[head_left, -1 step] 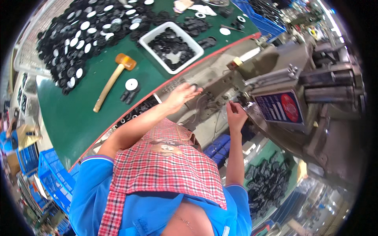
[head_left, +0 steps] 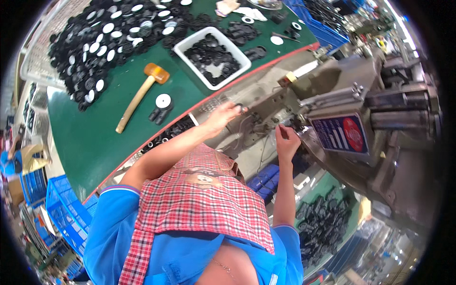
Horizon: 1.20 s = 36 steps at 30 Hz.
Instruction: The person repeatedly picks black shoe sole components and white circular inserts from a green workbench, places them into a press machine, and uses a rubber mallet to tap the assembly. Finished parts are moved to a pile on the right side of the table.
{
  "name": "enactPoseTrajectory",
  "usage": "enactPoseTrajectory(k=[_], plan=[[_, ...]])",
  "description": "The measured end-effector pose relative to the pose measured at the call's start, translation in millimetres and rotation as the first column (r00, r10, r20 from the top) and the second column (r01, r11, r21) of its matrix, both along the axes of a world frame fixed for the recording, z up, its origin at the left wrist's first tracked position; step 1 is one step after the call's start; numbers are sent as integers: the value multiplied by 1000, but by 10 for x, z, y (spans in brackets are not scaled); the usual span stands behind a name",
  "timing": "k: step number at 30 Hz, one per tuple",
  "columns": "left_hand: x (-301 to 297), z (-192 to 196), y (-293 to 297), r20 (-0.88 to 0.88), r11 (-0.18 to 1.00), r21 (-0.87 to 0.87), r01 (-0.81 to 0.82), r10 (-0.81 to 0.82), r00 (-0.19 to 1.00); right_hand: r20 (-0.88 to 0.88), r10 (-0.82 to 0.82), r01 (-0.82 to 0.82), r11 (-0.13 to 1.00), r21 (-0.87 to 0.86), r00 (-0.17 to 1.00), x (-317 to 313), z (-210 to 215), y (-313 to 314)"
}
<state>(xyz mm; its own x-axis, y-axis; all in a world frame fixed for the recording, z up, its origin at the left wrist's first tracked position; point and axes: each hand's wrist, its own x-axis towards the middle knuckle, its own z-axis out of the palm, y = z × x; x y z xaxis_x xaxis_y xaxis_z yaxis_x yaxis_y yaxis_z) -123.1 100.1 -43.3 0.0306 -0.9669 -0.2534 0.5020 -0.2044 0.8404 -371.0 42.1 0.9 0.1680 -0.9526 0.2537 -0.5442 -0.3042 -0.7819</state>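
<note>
My left hand [head_left: 221,118] hovers over the machine bed, thumb and fingers closed around a small black round part [head_left: 239,107]. At the machine's working head, my right hand [head_left: 287,144] has its fingers pinched together close to the metal fixture [head_left: 284,117]. Whatever sits between those right fingertips is too small and hidden to name. The grey machine [head_left: 339,85] rises to the right, bearing a blue and red label plate. Below my left forearm, an open drawer [head_left: 176,129] holds black parts and rings.
A white tray [head_left: 247,63] of black parts stands on the green table [head_left: 85,147]. Beside it are an orange-headed mallet [head_left: 137,102], a white disc [head_left: 163,100] and a large heap of black parts [head_left: 90,61]. More black parts [head_left: 320,225] lie at lower right.
The whole view has shifted slightly to the right. The round part in my left fingers shows a little more plainly; my right hand stays at the fixture.
</note>
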Motion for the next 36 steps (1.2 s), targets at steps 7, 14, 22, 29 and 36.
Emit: enactPoseTrajectory(k=[7, 14, 22, 29, 36], plan=[[360, 41, 429, 208, 979, -185, -84, 122, 970, -65, 31, -38, 993, -111, 997, -49, -364, 21], [1531, 306, 1188, 641, 903, 119, -412, 248, 727, -42, 307, -291, 931, 220, 951, 433, -653, 621], [1832, 373, 1116, 803, 870, 171, -462, 149, 577, 51, 768, -764, 641, -71, 639, 2657, -294, 467], [1986, 343, 1089, 638, 854, 312, -416, 135, 758, 73, 790, -791, 611, -29, 608, 3093, -509, 541], [1953, 284, 1129, 685, 844, 316, -434, 114, 720, 126, 689, -689, 723, -51, 714, 3107, -559, 656]])
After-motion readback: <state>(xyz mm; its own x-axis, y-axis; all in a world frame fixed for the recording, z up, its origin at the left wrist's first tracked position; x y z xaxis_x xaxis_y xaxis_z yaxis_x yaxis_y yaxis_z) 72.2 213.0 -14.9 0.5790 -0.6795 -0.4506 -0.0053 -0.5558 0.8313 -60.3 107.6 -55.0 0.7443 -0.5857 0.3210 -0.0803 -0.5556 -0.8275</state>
